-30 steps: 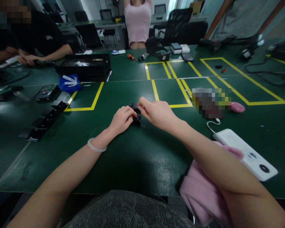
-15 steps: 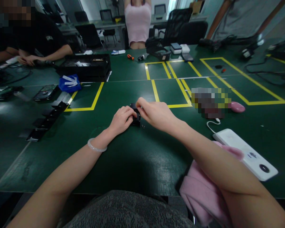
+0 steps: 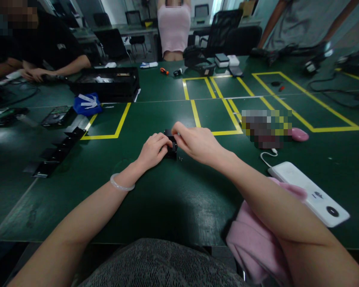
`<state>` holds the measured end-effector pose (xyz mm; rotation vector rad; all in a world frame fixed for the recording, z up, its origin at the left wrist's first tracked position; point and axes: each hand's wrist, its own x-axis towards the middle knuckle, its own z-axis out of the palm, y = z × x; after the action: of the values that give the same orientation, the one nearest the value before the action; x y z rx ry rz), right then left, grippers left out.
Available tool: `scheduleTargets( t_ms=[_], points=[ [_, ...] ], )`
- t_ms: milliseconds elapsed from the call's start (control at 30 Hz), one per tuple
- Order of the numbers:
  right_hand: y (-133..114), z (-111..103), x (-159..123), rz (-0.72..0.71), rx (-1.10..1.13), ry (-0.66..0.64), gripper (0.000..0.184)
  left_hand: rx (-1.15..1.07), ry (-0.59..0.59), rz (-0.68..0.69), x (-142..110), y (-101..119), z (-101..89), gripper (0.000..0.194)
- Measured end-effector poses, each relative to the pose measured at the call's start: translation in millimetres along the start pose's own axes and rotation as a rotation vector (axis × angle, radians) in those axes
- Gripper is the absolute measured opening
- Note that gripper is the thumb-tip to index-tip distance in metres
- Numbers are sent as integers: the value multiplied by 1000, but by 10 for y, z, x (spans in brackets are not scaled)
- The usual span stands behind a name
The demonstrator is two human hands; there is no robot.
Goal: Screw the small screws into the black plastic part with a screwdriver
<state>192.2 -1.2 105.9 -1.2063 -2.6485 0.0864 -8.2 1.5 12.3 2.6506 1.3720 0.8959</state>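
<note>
A small black boxy part (image 3: 171, 153) rests on the green table (image 3: 179, 215) straight in front of me. My left hand (image 3: 154, 150) is closed on its left side, fingertips over the top. From the right, my right hand (image 3: 194, 143) reaches over the part with thumb and fingers pinched together. Whatever sits in that pinch is hidden or too small to make out. Just right of the part lie tiny screws (image 3: 180, 159), loose on the table. A pale bracelet (image 3: 122, 183) circles my left wrist.
Black angled pieces (image 3: 60, 153) stand in a row at the left. Behind them are a blue pouch (image 3: 88, 104) and a black bin (image 3: 107, 85). A white power bank (image 3: 311, 193) and pink cloth (image 3: 254, 239) lie near my right forearm. Other people are around the table.
</note>
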Motion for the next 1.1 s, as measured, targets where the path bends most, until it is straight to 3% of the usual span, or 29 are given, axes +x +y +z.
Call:
scheduleTargets(
  t_ms=[533, 700, 1100],
  points=[
    [15, 33, 13, 58, -60, 27, 39, -22, -36, -35, 10, 31, -36, 19],
    [0, 31, -4, 14, -6, 51, 36, -22, -14, -16, 6, 23, -23, 19],
    [-5, 30, 10, 36, -30, 10, 38, -12, -27, -31, 6, 20, -18, 19]
  ],
)
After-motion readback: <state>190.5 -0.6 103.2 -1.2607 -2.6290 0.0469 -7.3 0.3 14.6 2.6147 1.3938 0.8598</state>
